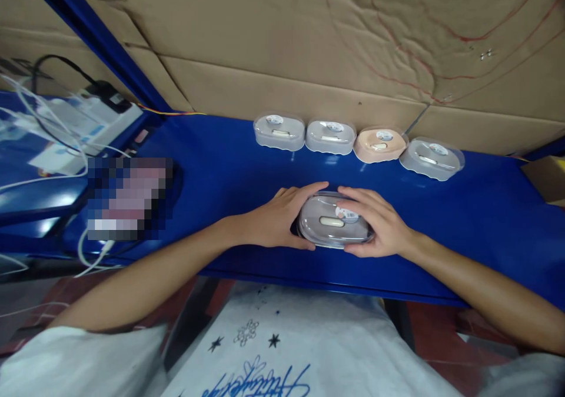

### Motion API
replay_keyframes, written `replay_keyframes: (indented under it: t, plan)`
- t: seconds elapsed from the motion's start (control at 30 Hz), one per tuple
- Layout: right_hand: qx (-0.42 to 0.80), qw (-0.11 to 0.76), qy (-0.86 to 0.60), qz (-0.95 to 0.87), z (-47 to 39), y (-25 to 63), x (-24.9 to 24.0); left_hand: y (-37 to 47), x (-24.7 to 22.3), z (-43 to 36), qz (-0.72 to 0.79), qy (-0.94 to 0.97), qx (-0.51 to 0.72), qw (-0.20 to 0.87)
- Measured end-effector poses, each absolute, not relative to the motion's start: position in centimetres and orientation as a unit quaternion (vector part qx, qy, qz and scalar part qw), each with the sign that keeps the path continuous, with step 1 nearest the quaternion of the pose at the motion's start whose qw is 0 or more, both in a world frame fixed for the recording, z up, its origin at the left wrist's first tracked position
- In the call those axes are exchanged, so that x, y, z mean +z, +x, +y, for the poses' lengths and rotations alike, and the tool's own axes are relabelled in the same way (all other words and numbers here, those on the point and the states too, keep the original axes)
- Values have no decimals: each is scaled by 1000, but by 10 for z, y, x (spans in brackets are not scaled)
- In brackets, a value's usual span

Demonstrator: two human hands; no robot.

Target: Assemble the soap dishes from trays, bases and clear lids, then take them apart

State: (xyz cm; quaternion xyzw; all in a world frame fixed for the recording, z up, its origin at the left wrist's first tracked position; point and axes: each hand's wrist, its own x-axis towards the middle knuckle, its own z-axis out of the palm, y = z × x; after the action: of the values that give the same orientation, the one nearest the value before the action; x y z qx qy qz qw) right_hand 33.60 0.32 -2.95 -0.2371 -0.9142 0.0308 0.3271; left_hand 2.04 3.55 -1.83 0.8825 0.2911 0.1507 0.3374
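Note:
A grey oval box with a clear lid (333, 223) is between my two hands at the middle of the blue table (273, 267). My left hand (282, 217) curves round its left end, with the thumb at the near edge. Round the right end wraps my right hand (379, 223), its fingers over the lid's far edge and its thumb at the near side. A pale bar and a round label show on top of the box. The box's underside is hidden.
Along the cardboard wall (265, 44) stand similar boxes: two light ones (279, 132) (331, 137), a peach one (380, 145) and a grey one (432, 159). At the left are a blurred-out device (132, 200), a power strip (92, 135) and white cables. A carton (547, 179) is far right.

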Motion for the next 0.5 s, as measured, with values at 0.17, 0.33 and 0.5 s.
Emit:
replay_keyframes:
  t: [0.17,0.33,0.5]
  plan:
    - [-4,406,-306,-861,10,345,-22,19,-11,38,292,882,130,347]
    - [8,327,-457,-827,34,359,-32,16,5,35,230,905,43,355]
    - [29,263,-462,-846,43,364,-41,21,9,25,201,908,15,368]
